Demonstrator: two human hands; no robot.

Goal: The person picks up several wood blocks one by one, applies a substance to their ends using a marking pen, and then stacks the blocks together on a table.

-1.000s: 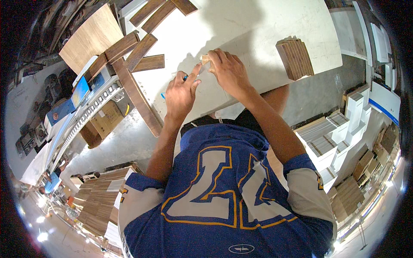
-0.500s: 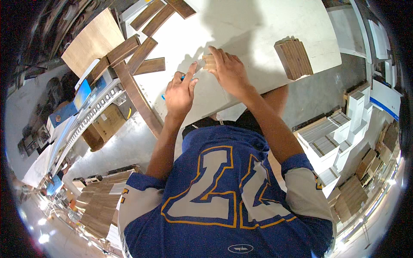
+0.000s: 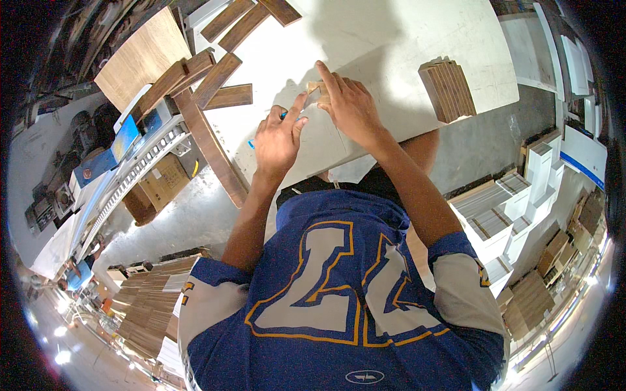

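small pale wooden block (image 3: 315, 88) sits on the white bench (image 3: 391, 39), just far of both my hands. right hand (image 3: 349, 104) pinches it, nearer. left hand (image 3: 277, 140) open, fingers loose, blue pen (image 3: 251, 143) beneath. block's long axis: cannot tell.

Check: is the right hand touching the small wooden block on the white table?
Touching. The head view shows the right hand with its fingers laid over the small wooden block on the white table, with no gap visible between them.
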